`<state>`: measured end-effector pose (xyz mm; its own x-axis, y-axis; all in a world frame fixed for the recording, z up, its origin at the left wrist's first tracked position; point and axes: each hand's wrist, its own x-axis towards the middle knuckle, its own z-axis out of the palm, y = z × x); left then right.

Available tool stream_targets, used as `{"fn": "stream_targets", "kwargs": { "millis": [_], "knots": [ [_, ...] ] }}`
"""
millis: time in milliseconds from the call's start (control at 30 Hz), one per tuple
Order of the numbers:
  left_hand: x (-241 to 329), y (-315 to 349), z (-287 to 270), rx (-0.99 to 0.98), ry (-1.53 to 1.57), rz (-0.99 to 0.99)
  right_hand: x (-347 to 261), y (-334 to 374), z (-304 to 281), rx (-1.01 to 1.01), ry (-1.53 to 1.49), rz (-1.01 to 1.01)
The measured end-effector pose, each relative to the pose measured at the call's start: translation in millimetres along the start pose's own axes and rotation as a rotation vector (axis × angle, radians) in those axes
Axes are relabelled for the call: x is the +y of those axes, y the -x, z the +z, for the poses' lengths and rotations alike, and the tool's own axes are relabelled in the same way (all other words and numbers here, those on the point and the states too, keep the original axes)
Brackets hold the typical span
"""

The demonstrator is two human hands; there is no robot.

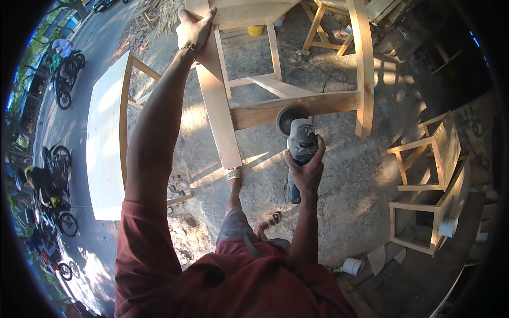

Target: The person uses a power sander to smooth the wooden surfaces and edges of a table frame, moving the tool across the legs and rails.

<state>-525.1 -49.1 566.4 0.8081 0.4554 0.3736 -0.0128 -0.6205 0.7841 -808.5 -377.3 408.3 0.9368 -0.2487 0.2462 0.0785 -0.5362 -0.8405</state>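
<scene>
My right hand [308, 173] is wrapped around the body of an angle grinder [303, 139] fitted with a round, dark sanding disc [284, 118]. The disc lies against the crossbar [336, 102] of a pale wooden furniture frame, near its middle; whether it spins cannot be told. With the arm stretched far forward, my left hand [194, 33] grips the upper part of the frame's wide left board [218, 114], thumb out along one edge. On the right, the crossbar meets a second long leg [365, 69].
A pale wooden table [106, 138] stands at left beside a road with several motorcycles [59, 180]. Wooden stool-like frames [421, 188] sit at right, near a white bucket [352, 266]. A yellow bucket [255, 31] shows behind the frame, and a dark cord [333, 79] on the ground.
</scene>
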Motion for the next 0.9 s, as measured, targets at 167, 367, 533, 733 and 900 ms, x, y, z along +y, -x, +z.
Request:
{"fn": "stream_targets", "kwargs": {
  "millis": [167,367,533,733,900],
  "knots": [
    [0,0,0,0.025,-0.042,-0.022,-14,3,3,-0.064,-0.044,0.099],
    [11,5,-5,0.022,-0.020,-0.035,-46,28,39,-0.222,0.059,-0.083],
    [16,8,-3,-0.002,-0.044,-0.065,-44,37,47,-0.178,0.056,-0.176],
    [7,6,-2,0.014,-0.027,-0.027,-20,12,15,-0.107,0.046,-0.021],
    [-3,-3,5,0.024,-0.066,-0.011,21,-30,-41,-0.025,-0.032,0.137]
  ]
}}
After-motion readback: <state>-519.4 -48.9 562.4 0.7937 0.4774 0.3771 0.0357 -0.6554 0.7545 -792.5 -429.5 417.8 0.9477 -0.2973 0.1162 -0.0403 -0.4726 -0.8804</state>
